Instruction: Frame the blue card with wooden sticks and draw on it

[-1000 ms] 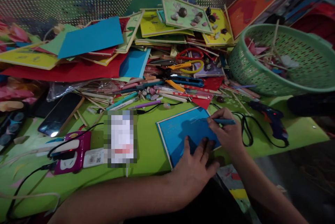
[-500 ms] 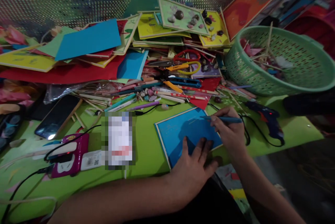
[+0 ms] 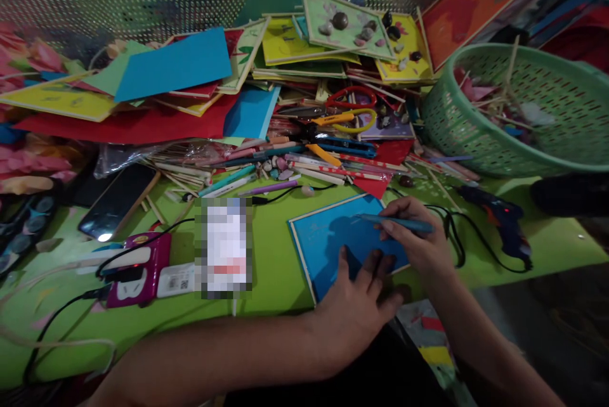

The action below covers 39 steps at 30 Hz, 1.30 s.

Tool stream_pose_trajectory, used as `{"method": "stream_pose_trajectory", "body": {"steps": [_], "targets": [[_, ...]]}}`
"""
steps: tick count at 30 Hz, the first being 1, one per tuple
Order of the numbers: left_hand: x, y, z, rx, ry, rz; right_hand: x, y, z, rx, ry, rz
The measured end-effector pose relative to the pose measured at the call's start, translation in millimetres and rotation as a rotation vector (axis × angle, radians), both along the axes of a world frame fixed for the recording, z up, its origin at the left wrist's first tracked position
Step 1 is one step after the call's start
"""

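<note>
A blue card with thin wooden strips along its edges [image 3: 318, 242] lies on the green table near the front edge. Flat across its lower part, my left hand [image 3: 354, 312] presses down with fingers spread. My right hand [image 3: 419, 236] is closed round a blue pen [image 3: 409, 224], whose tip points left at the card's upper middle. Faint light marks show on the card near that tip; I cannot make out what they depict. Part of the card's right side is covered by my right hand.
A hot glue gun [image 3: 502, 220] with a black cable lies right of the card. Behind it stands a green basket [image 3: 476, 134] holding sticks and scraps. Pens, scissors [image 3: 352, 118] and framed cards crowd the back. Left are a phone [image 3: 118, 201] and a magenta power socket [image 3: 157, 267].
The whole view has shifted, so things appear slightly farther right. The pen tip has moved a little left and down across the card; my left hand stays on it.
</note>
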<state>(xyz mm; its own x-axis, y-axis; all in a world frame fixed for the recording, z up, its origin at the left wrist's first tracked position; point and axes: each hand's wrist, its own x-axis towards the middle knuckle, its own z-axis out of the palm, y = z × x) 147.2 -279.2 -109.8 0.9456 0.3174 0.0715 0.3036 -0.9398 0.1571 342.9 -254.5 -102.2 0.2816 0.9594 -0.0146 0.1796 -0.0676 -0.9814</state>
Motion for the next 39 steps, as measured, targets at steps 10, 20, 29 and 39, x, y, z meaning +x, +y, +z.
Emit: {"method": "stream_pose_trajectory", "body": {"steps": [10,20,29,39], "targets": [[-0.2,0.0,1.6,-0.008,0.001,0.0,-1.2,1.3,-2.7,0.023,-0.099,0.04],[0.1,0.4,1.9,-0.014,0.001,0.002,1.1,-1.2,-7.8,-0.013,-0.188,0.043],[-0.5,0.1,1.1,-0.027,-0.015,-0.002,2.2,-0.6,-12.5,-0.035,-0.215,0.052],[0.0,1.2,2.6,-0.036,0.005,-0.013,-2.1,0.9,-3.8,-0.036,-0.208,0.078]]}}
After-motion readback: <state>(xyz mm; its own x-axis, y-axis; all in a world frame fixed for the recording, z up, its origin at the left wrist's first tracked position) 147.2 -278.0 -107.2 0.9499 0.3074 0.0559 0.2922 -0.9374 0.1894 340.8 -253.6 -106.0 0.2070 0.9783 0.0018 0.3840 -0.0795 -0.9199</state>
